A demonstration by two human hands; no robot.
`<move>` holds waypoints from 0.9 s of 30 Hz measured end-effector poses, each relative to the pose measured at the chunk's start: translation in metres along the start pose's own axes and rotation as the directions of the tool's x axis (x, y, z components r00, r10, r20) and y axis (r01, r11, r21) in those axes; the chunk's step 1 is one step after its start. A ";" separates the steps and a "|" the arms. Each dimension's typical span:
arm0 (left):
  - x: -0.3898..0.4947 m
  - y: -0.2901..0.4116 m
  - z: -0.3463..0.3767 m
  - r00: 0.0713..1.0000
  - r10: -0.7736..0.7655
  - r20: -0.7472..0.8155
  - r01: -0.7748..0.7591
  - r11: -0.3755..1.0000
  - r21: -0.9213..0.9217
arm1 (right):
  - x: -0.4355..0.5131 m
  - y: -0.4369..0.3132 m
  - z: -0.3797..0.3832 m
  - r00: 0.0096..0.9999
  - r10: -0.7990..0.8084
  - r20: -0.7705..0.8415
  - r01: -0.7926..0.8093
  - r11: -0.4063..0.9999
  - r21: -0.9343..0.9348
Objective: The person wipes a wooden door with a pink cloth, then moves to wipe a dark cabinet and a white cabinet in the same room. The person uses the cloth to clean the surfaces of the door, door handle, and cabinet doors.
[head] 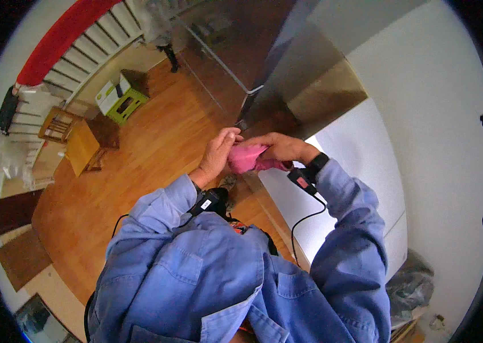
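In front of my chest, a bunched pink cloth [243, 158] is between my two hands. My right hand [286, 148] grips it from the right, and part of the cloth trails below the palm. My left hand [215, 154] cups its left side with the fingers close together. Both wrists carry dark straps with small black devices, and a black cable [295, 227] hangs from the right one. Blue sleeves cover my arms. The cloth hides some of my fingertips.
Ahead stands a dark glossy panel [233, 55] with a metal-edged corner. A white smooth surface [348, 171] lies to the right. On the wood floor [160, 145] at left are a green-and-white step stool [123, 103] and wooden furniture [80, 148]. Another person's leg [170, 58] shows beyond.
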State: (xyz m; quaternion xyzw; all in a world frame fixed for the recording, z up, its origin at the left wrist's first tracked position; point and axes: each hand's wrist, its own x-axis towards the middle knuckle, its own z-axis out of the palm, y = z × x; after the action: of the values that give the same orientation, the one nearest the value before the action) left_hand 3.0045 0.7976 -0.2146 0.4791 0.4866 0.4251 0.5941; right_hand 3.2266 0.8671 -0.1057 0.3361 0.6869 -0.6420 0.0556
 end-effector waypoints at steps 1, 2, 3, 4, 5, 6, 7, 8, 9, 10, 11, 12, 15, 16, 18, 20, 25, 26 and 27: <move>0.000 -0.003 0.000 0.999 -0.052 0.011 0.052 0.998 -0.041 | -0.015 0.006 0.000 0.992 0.032 -0.121 -0.024 0.997 0.069; 0.003 -0.004 -0.003 0.999 0.040 -0.006 -0.039 0.999 0.017 | -0.032 0.009 -0.003 0.968 -0.064 -0.244 0.112 0.976 0.186; 0.006 -0.004 -0.001 0.998 0.056 0.042 -0.058 0.997 0.055 | -0.053 0.015 -0.006 0.940 -0.042 -0.338 0.134 0.958 0.253; 0.006 -0.005 0.004 0.997 0.043 0.069 -0.051 0.992 0.112 | -0.068 0.023 0.000 0.870 0.030 -0.492 0.064 0.983 0.173; 0.005 -0.004 0.008 0.992 0.057 0.112 -0.074 0.985 0.154 | -0.078 0.029 0.010 0.785 -0.041 -0.618 0.107 0.992 0.070; 0.006 -0.003 0.014 0.978 0.103 0.180 -0.155 0.942 0.299 | -0.081 0.036 0.024 0.679 -0.265 -0.684 0.119 0.960 -0.254; 0.009 0.001 0.013 0.968 -0.029 0.249 -0.034 0.969 0.244 | -0.069 0.038 0.039 0.633 -0.272 -0.725 -0.161 0.869 -0.467; 0.009 0.003 0.019 0.950 0.068 0.304 -0.180 0.917 0.357 | -0.068 0.038 0.059 0.609 -0.409 -0.679 -0.233 0.726 -0.647; 0.009 0.007 0.021 0.927 0.109 0.359 -0.290 0.816 0.500 | -0.060 0.041 0.081 0.627 -0.430 -0.649 -0.365 0.573 -0.733; 0.010 0.010 0.024 0.906 0.086 0.415 -0.309 0.806 0.505 | -0.052 0.048 0.096 0.554 -0.561 -0.615 -0.367 0.499 -0.785; 0.011 0.015 0.026 0.880 0.122 0.459 -0.377 0.768 0.518 | -0.052 0.054 0.105 0.543 -0.545 -0.639 -0.397 0.504 -0.767; 0.010 0.019 0.026 0.851 0.155 0.502 -0.444 0.722 0.531 | -0.054 0.065 0.104 0.500 -0.516 -0.696 -0.441 0.540 -0.717; 0.004 0.028 0.024 0.812 0.044 0.582 -0.494 0.582 0.646 | -0.100 0.111 0.073 0.327 -0.459 -0.826 -0.587 0.587 -0.558; 0.002 0.030 0.024 0.809 0.004 0.588 -0.493 0.549 0.675 | -0.127 0.126 0.062 0.270 -0.304 -0.913 -0.652 0.640 -0.406; -0.002 0.031 0.029 0.784 -0.041 0.620 -0.515 0.515 0.685 | -0.168 0.155 0.049 -0.014 -0.199 -0.980 -0.746 0.655 -0.122; -0.004 0.031 0.034 0.786 -0.077 0.613 -0.509 0.483 0.713 | -0.173 0.163 0.046 -0.162 0.071 -0.984 -0.731 0.662 0.168; -0.002 0.034 0.040 0.739 -0.090 0.668 -0.557 0.475 0.681 | -0.092 0.113 0.090 0.244 -0.235 -0.941 -0.736 0.587 -0.337; -0.002 0.035 0.040 0.735 -0.080 0.673 -0.572 0.458 0.680 | -0.083 0.104 0.097 0.340 -0.366 -0.866 -0.737 0.467 -0.488; -0.004 0.037 0.042 0.727 -0.039 0.685 -0.604 0.439 0.666 | -0.082 0.098 0.100 0.377 -0.472 -0.797 -0.687 0.434 -0.583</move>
State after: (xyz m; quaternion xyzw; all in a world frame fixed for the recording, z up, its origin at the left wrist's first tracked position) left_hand 3.0435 0.7944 -0.1751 0.8964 0.3157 0.0434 0.3080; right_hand 3.3060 0.7386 -0.1638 0.5983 0.7811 0.1386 -0.1132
